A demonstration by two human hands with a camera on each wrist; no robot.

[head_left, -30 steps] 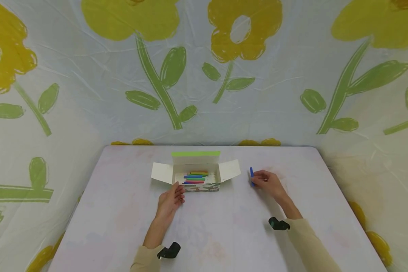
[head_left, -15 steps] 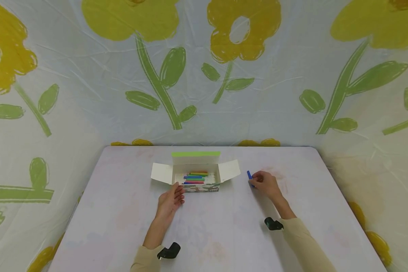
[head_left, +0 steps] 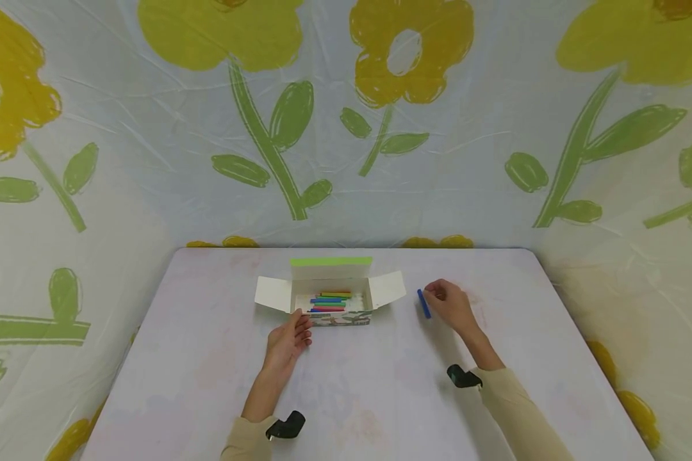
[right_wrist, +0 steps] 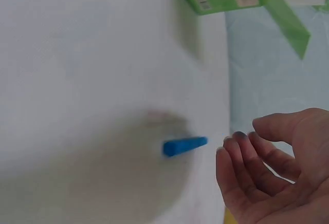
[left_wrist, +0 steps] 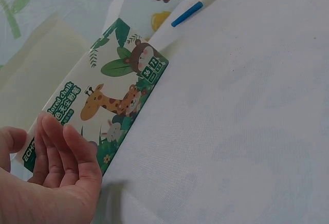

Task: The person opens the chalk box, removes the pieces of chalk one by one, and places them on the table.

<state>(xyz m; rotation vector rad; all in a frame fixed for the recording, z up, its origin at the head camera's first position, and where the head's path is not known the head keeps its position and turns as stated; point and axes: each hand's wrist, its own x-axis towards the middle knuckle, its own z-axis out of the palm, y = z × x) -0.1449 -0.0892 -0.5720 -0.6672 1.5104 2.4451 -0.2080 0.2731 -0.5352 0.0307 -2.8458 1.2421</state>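
A blue chalk stick (head_left: 424, 305) lies on the table to the right of an open chalk box (head_left: 352, 318). My right hand (head_left: 453, 308) hovers just beside its far end, fingers relaxed and holding nothing; the right wrist view shows a gap between the fingertips (right_wrist: 226, 144) and the blue chalk (right_wrist: 185, 146). With the thumb over its front wall and the fingers against the outside, my left hand (head_left: 287, 344) holds the box at the front left corner. Animal pictures cover the box front (left_wrist: 115, 100). Several coloured chalk sticks (head_left: 330, 304) lie inside.
The box's side flaps (head_left: 387, 288) spread outward, and its green-edged lid (head_left: 331, 267) stands up at the back. A pale cloth covers the table (head_left: 369, 384). Behind it hangs a flower-patterned curtain (head_left: 467, 192).
My right hand had the blue chalk between its fingers, moved it slightly left, and let it go on the table. The left hand stays at the box.
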